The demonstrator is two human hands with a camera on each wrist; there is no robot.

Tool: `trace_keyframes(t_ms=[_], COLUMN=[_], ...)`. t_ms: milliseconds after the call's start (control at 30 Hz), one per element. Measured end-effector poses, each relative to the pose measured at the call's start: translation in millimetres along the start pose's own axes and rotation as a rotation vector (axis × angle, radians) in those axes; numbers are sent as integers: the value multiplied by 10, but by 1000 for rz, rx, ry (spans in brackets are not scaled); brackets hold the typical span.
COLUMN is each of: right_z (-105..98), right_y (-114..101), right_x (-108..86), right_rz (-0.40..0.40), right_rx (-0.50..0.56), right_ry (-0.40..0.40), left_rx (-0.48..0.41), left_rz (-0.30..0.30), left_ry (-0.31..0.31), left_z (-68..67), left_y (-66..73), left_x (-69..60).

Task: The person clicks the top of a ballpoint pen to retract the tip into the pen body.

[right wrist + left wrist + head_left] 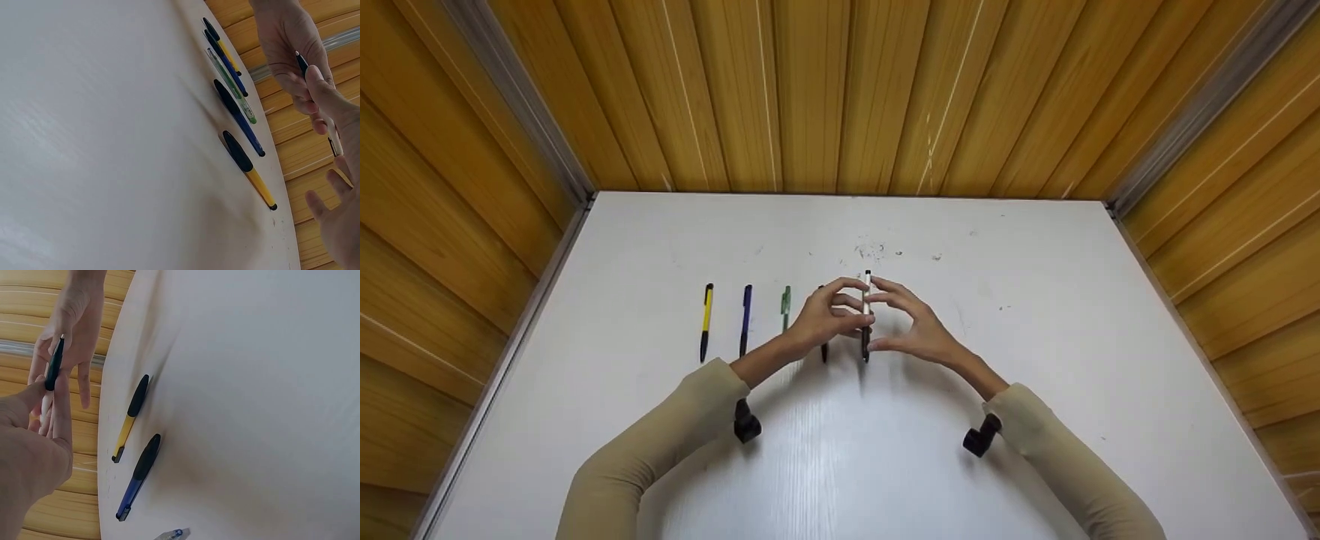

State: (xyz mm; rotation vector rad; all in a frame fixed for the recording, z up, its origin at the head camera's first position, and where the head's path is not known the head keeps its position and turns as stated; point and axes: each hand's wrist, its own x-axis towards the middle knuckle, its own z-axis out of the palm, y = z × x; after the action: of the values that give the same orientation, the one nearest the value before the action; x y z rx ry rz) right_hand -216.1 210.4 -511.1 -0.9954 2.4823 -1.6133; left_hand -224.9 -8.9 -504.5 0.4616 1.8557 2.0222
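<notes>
A white pen with a black grip section (867, 300) is held upright in the head view, between both hands above the table. The left hand (829, 319) pinches it between thumb and fingers. From the other side, the right hand (916, 330) has fingertips at its upper part and its thumb at the dark lower part. Its pointed tip shows in the right wrist view, where the right thumb (315, 81) lies against the pen. In the left wrist view the left hand (34, 461) grips the pen (54, 368) near its dark section.
A row of pens lies on the white table (1035, 450): a yellow pen (706, 319), a blue pen (745, 319), a green pen (786, 304), another blue pen (241, 121) and another yellow pen (256, 180). Wooden panels (810, 97) stand around the table.
</notes>
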Motion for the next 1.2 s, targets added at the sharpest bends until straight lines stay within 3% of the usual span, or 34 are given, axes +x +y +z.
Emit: trace_keyframes(t_ms=[300, 1200], right_z=[-45, -101], right_y=[79, 65], right_x=[25, 15], right_rz=[-6, -19], right_rx=[-29, -100], right_ry=[-4, -69], left_rx=[-50, -17], left_rz=[-1, -14], left_ry=[-63, -64], left_z=[-55, 15], left_y=[20, -46], left_x=[-16, -18])
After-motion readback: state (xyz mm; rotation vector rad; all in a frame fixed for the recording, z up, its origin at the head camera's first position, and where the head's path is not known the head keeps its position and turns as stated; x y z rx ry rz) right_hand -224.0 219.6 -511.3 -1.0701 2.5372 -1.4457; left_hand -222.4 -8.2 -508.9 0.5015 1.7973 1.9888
